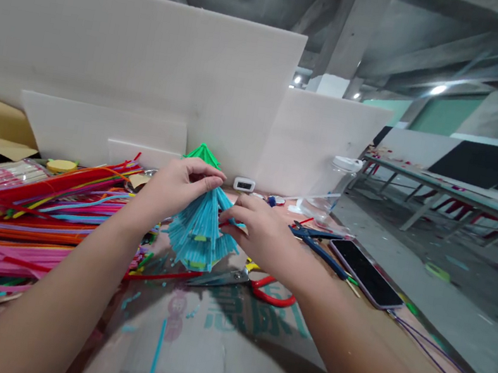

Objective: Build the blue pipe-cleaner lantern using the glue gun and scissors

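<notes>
A blue layered cone (196,232), made of what look like pipe cleaners and shaped like a small tree, stands over the cardboard in front of me. My left hand (184,185) pinches its tip between thumb and fingers. At the cone's upper right side, my right hand (258,227) has its fingers curled in against the blue strands; the fingertips are partly hidden. A green pointed top (204,154) shows just behind my left hand. Beneath the cone lie scissors (272,290) with red and yellow handles, blades pointing left.
Bundles of coloured pipe cleaners (28,237) cover the left side. To the right are dark-handled pliers (324,251), a phone (366,275) with a strap, and a clear plastic bottle (325,190). A small digital display (244,184) stands before white boards (132,56). A loose blue strip (155,356) lies in front.
</notes>
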Available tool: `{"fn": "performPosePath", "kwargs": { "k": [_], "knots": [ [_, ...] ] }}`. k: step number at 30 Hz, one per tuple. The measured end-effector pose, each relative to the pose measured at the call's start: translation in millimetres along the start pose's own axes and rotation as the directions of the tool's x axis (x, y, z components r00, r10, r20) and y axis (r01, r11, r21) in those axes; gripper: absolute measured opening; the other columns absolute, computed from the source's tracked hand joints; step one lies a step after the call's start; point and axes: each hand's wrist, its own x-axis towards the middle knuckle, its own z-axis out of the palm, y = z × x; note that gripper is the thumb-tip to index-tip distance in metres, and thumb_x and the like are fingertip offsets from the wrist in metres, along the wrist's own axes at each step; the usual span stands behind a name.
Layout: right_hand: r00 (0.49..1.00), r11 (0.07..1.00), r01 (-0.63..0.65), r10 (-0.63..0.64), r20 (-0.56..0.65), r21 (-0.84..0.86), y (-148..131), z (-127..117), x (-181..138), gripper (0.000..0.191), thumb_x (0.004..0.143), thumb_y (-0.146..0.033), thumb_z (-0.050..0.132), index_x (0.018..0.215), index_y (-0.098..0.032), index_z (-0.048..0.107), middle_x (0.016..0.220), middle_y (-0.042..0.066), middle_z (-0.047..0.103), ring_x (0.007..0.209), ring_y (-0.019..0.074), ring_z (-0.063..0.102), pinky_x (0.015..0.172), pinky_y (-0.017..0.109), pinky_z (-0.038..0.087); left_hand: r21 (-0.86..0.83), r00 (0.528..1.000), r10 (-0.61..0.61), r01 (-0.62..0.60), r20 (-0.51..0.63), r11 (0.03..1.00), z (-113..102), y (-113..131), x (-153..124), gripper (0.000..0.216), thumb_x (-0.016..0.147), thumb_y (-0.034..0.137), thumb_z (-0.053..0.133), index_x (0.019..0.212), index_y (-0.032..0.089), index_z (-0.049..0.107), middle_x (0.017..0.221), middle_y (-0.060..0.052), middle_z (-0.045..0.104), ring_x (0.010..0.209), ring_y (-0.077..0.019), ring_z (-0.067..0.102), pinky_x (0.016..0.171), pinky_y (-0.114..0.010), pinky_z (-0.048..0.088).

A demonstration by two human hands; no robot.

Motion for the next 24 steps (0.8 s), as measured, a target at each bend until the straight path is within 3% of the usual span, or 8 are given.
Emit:
{"fn": "performPosePath", "kwargs": {
  "k": [2,5,8,11,13,16,20,24],
  "knots": [
    [1.0,0.999,-0.021,0.022,-0.014,0.048,0.3,-2.5,1.0,0.01,0.087,-0.018,0.059,0.082,-0.02,0.067,0.086,0.005,0.06,0.087,0.0175,0.055,0.076,0.031,0.043,0.004,1.0,0.006,-0.006,-0.005,1.0,0.0,-1.0,0.3,0.036,0.083,0.045,0.055,0.099,0.018,0.071,0.1,-0.007,0.072,0.091,-0.0213,0.064,0.079,-0.03,0.049],
    [0.997,0.978,-0.053,0.065,-0.053,0.204,-3.5,-16.8,2.1,0.01,0.089,-0.021,0.057,0.082,-0.02,0.064,0.101,0.006,0.061,0.097,0.0176,0.058,0.083,0.032,0.045,0.016,1.0,0.001,-0.001,-0.008,1.0,-1.6,-2.9,0.5,0.037,0.084,0.047,0.054,0.101,0.019,0.072,0.1,-0.006,0.072,0.091,-0.0209,0.064,0.079,-0.03,0.048],
    [0.972,0.923,-0.077,0.154,-0.177,0.377,-12.7,-36.4,1.5,0.012,0.092,-0.025,0.051,0.084,-0.021,0.059,0.105,0.006,0.062,0.1,0.0177,0.059,0.086,0.033,0.047,0.019,1.0,-0.017,0.017,0.008,1.0,-4.1,-1.5,-0.4,0.037,0.085,0.045,0.053,0.103,0.019,0.071,0.098,-0.005,0.072,0.087,-0.0197,0.064,0.075,-0.028,0.048],
    [0.869,0.879,-0.112,0.312,-0.384,0.463,-21.1,-50.0,-0.6,0.019,0.096,-0.033,0.043,0.083,-0.024,0.052,0.087,0.003,0.063,0.083,0.0157,0.061,0.078,0.032,0.049,0.027,0.999,-0.047,0.047,0.008,0.999,-5.1,2.8,-1.6,0.036,0.083,0.045,0.055,0.102,0.018,0.071,0.092,-0.005,0.073,0.081,-0.0191,0.064,0.068,-0.027,0.047],
    [0.809,0.878,-0.149,0.373,-0.454,0.455,-21.5,-51.5,-1.3,0.028,0.098,-0.037,0.037,0.076,-0.023,0.049,0.074,0.002,0.058,0.071,0.0142,0.058,0.071,0.03,0.048,0.031,0.998,-0.059,0.059,-0.003,0.998,-4.6,4.5,-1.7,0.036,0.082,0.045,0.057,0.1,0.018,0.071,0.09,-0.005,0.072,0.079,-0.0191,0.064,0.066,-0.026,0.046],
    [0.848,0.878,-0.259,0.406,-0.34,0.402,-13.6,-40.5,0.4,0.032,0.096,-0.036,0.041,0.069,-0.021,0.049,0.064,0.0,0.051,0.062,0.0125,0.051,0.061,0.027,0.043,0.024,0.999,-0.052,0.052,-0.013,0.998,-2.9,3.1,-1.0,0.035,0.082,0.046,0.057,0.098,0.018,0.071,0.089,-0.005,0.072,0.081,-0.0195,0.064,0.067,-0.027,0.047],
    [0.899,0.839,-0.356,0.428,-0.096,0.41,-5.6,-13.9,4.3,0.011,0.087,-0.028,0.056,0.082,-0.019,0.056,0.07,-0.001,0.057,0.061,0.0108,0.052,0.055,0.023,0.04,-0.003,1.0,-0.027,0.027,-0.006,1.0,-1.1,0.7,-0.2,0.034,0.082,0.046,0.057,0.097,0.019,0.071,0.09,-0.004,0.073,0.082,-0.0194,0.065,0.073,-0.028,0.048],
    [0.901,0.827,-0.376,0.432,-0.045,0.418,-14.3,0.2,4.8,0.018,0.087,-0.035,0.056,0.08,-0.019,0.057,0.071,-0.001,0.062,0.063,0.0113,0.056,0.057,0.023,0.041,0.009,1.0,0.005,-0.005,0.012,1.0,-0.4,6.3,-1.5,0.031,0.082,0.044,0.057,0.097,0.02,0.071,0.091,-0.003,0.073,0.085,-0.0193,0.065,0.078,-0.029,0.048]
  ]
}}
